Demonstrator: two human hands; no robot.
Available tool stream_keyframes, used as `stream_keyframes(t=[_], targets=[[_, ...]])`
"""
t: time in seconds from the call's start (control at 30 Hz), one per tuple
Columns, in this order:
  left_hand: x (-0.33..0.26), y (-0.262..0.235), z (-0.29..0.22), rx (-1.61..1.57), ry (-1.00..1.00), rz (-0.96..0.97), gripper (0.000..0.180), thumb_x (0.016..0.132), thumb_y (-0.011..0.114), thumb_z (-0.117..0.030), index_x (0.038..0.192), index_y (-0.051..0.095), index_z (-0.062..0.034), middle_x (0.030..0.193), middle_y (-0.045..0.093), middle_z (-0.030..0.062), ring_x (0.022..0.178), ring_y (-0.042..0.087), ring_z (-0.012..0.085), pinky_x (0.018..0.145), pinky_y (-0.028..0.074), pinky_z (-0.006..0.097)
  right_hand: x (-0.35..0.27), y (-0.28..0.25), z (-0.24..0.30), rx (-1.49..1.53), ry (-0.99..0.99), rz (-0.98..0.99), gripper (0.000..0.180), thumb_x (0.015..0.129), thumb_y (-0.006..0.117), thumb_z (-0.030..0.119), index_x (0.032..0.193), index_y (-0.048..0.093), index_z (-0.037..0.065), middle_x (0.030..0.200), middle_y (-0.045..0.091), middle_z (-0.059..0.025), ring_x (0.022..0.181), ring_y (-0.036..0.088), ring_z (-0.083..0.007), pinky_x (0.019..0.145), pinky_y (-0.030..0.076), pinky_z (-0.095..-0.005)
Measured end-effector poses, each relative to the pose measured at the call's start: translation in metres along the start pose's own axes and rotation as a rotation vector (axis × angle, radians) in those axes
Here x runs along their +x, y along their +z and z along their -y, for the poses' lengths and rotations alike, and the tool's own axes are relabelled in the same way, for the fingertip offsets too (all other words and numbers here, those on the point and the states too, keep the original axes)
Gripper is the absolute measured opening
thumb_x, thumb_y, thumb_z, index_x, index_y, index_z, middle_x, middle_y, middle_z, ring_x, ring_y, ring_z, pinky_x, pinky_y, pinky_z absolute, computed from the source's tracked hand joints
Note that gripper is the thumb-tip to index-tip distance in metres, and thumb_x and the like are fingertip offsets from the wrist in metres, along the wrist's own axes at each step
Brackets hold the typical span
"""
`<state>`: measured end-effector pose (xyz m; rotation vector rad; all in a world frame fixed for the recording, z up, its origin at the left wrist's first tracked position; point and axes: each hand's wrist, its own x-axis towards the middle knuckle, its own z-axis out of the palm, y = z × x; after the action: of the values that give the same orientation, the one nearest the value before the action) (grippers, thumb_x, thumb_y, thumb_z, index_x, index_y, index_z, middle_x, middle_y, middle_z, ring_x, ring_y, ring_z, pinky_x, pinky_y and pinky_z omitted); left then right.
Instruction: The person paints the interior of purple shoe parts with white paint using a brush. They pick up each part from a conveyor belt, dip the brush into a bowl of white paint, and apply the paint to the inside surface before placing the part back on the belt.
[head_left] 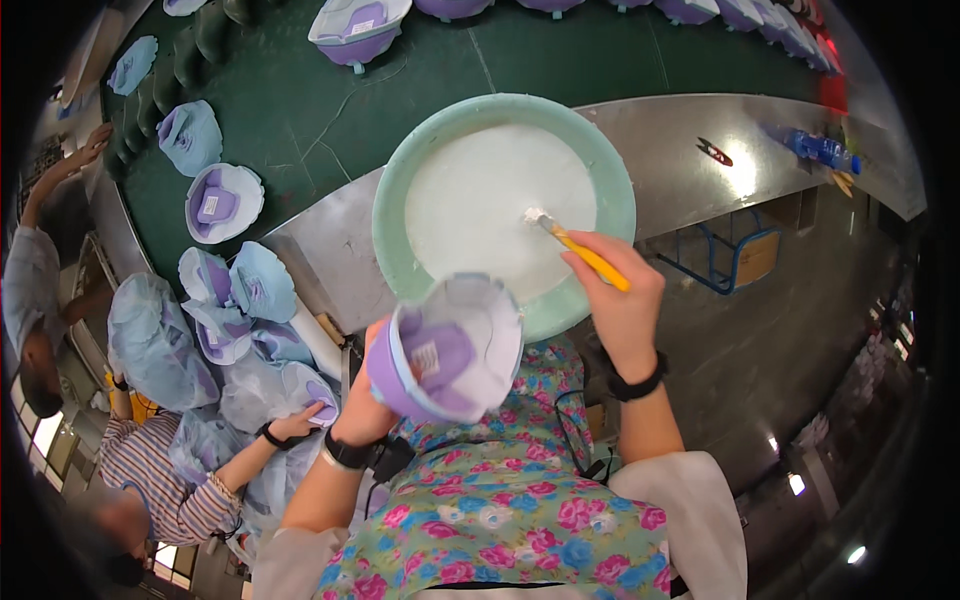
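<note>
At the near edge of the metal bench (690, 130), the left hand (368, 400) is clasped from below around a purple and white cap (450, 350), crown down, so its pale lining faces up; the cap sits just above the hand and overlaps the near rim of the pale green basin (610, 170). To its right, the right hand (620, 295) pinches a yellow-handled brush (575, 245), whose bristle tip touches the white paste (495, 205) filling the basin, right of the basin's middle. The basin hangs a little over the bench's near edge, towards the flowered apron (500, 510). Leftward, the green belt (300, 110) carries more caps, and another person's hand (300, 425) rests on bagged caps (160, 340) close by the left wrist. Rightward, the bench runs bare to small red snips (714, 151) and a blue bottle (822, 149) near its far corner.
</note>
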<state>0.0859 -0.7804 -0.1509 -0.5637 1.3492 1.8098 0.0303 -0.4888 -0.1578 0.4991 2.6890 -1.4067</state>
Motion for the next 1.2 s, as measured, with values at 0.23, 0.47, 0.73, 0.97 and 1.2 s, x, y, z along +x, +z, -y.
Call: stream_keyframes(t=[0.23, 0.47, 0.73, 0.97, 1.2], targets=[[0.036, 0.034, -0.005, -0.431, -0.124, 0.108, 0.062, 0.086, 0.059, 0.002, 0.142, 0.033, -0.0101, 0.131, 0.044, 0.0022, 0.116, 0.047, 0.0136, 0.097, 0.042, 0.030, 0.000, -0.043, 0.065, 0.344, -0.154, 0.295, 0.028, 0.070, 0.072, -0.007, 0.097, 0.069, -0.001, 0.092, 0.068, -0.0111, 0.085, 0.064, -0.0188, 0.072, 0.049, -0.0264], [0.039, 0.026, -0.003, -0.157, 0.024, -0.001, 0.055, 0.087, 0.058, 0.002, 0.137, 0.038, -0.0091, 0.123, 0.049, 0.0020, 0.097, 0.051, 0.0088, 0.083, 0.044, 0.024, -0.011, -0.041, 0.027, 0.176, 0.231, -0.012, 0.014, 0.074, 0.076, 0.003, 0.084, 0.068, 0.000, 0.073, 0.067, -0.0071, 0.065, 0.061, -0.0084, 0.058, 0.048, -0.0225], [0.044, 0.020, -0.006, 0.244, 0.536, -0.076, 0.051, 0.085, 0.058, 0.004, 0.131, 0.042, -0.0087, 0.114, 0.055, 0.0057, 0.096, 0.055, 0.0121, 0.081, 0.046, 0.026, -0.035, -0.055, 0.073, 0.422, 0.336, 0.173, 0.013, 0.073, 0.078, 0.005, 0.075, 0.067, -0.001, 0.064, 0.064, -0.0032, 0.060, 0.058, -0.0044, 0.054, 0.046, -0.0204], [0.039, 0.035, -0.026, -0.381, 0.163, -0.261, 0.041, 0.087, 0.056, -0.003, 0.127, 0.047, -0.0063, 0.114, 0.056, 0.0079, 0.102, 0.058, 0.0193, 0.089, 0.048, 0.036, -0.021, -0.046, 0.052, 0.185, 0.174, 0.051, 0.014, 0.070, 0.076, -0.001, 0.080, 0.067, -0.001, 0.071, 0.065, -0.0068, 0.063, 0.060, -0.0087, 0.058, 0.047, -0.0225], [0.038, 0.001, -0.009, -0.636, -0.127, 0.172, 0.037, 0.087, 0.057, -0.014, 0.122, 0.052, -0.0020, 0.123, 0.056, 0.0162, 0.113, 0.056, 0.0283, 0.098, 0.046, 0.044, -0.009, -0.053, 0.097, 0.208, -0.232, 0.230, 0.018, 0.069, 0.075, -0.003, 0.086, 0.069, 0.001, 0.083, 0.067, -0.0073, 0.072, 0.064, -0.0174, 0.064, 0.051, -0.0271]])
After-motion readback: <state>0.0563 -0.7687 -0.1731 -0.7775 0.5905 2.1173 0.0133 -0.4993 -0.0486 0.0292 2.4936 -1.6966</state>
